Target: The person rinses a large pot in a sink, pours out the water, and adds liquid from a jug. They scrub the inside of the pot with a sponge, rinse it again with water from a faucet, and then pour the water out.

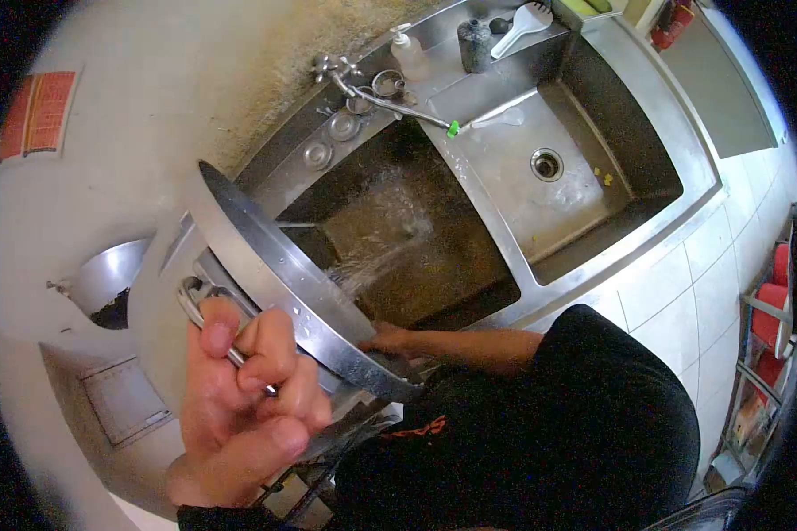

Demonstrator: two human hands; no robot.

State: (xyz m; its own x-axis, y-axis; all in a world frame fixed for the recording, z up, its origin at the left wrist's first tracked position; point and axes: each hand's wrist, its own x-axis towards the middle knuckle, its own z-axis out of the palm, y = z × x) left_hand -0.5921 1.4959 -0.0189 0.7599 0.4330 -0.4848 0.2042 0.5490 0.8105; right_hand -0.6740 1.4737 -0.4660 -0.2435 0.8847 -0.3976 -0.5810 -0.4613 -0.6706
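Observation:
A large metal pot (257, 265) is tilted on its side beside the sink, its rim toward the left basin (469, 265). Water runs from the rim into that basin, where more water splashes. My left hand (248, 389) is close to the camera, its fingers wrapped round the pot's metal loop handle (186, 305). Farther right, my right hand (394, 341) grips the pot near the lower end of its rim; part of its fingers is hidden. Above the basins, a tap (336, 75) has a long spout with a green tip.
The right basin (562, 203) has a drain and small yellow scraps. Along the back ledge are round metal lids (344, 126), a soap bottle (407, 55), a dark container (475, 49) and a white scoop (527, 25). A metal bowl (115, 270) is at left; a shelf rack (766, 305) stands right.

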